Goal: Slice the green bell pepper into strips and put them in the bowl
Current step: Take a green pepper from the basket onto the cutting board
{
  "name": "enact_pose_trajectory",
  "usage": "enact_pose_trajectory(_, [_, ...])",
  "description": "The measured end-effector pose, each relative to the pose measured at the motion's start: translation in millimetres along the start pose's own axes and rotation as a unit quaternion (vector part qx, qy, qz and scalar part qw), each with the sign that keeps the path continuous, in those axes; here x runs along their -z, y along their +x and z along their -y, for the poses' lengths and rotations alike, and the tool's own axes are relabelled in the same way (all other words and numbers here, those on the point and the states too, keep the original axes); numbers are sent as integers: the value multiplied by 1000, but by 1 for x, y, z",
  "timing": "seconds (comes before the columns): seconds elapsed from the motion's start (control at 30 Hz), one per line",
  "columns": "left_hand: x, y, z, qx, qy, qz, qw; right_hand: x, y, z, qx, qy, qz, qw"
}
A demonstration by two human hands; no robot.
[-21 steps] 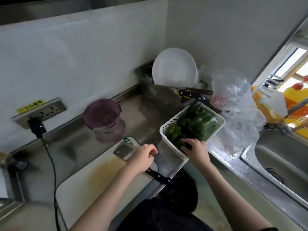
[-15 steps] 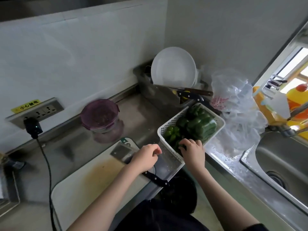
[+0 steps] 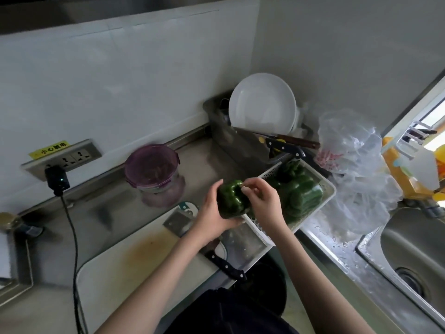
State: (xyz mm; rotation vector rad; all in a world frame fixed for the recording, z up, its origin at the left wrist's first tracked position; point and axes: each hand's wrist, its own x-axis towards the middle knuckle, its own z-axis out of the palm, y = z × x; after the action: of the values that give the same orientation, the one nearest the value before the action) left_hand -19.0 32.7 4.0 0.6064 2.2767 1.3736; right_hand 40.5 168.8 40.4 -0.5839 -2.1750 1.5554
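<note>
A dark green bell pepper [image 3: 232,201] is held up above the counter, between the cutting board and the basket. My left hand [image 3: 212,214] cups it from below and the left, fingers curled round it. My right hand [image 3: 263,201] pinches its top with fingertips. More green peppers [image 3: 301,196] lie in the white slotted basket [image 3: 328,189] just to the right. A cleaver [image 3: 179,219] with a black handle lies on the pale cutting board [image 3: 134,273]. A purple-lidded glass bowl [image 3: 153,168] stands at the back left.
A grey dish tub [image 3: 231,141] with a white plate [image 3: 262,103] and knives sits in the corner. A crumpled clear plastic bag [image 3: 356,169] lies beside the steel sink [image 3: 409,256]. A wall socket with a black plug and cable [image 3: 56,180] is at the left.
My right hand lifted a pepper out of the basket. My left hand left the cleaver on the board and came up to hold the pepper from below.
</note>
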Motion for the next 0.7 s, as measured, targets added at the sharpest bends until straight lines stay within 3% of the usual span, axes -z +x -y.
enact_pose_trajectory(0.1, [21, -12, 7, 13, -13, -66, 998, -17, 1, 2, -70, 92, 88, 989])
enact_pose_trajectory(0.23, [51, -40, 28, 92, 13, -94, 991, -54, -7, 7, -78, 96, 190, 974])
enact_pose_trajectory(0.43, [80, -94, 86, 152, 27, -133, 979, -129, -35, 8, -12, -38, 333, 942])
enact_pose_trajectory(0.6, [105, -134, 117, 206, 106, -196, 953, -183, -63, 15, 32, -97, 396, 913])
enact_pose_trajectory(0.7, [122, -145, 123, 218, 100, -197, 951, -205, -73, 23, 54, -116, 386, 914])
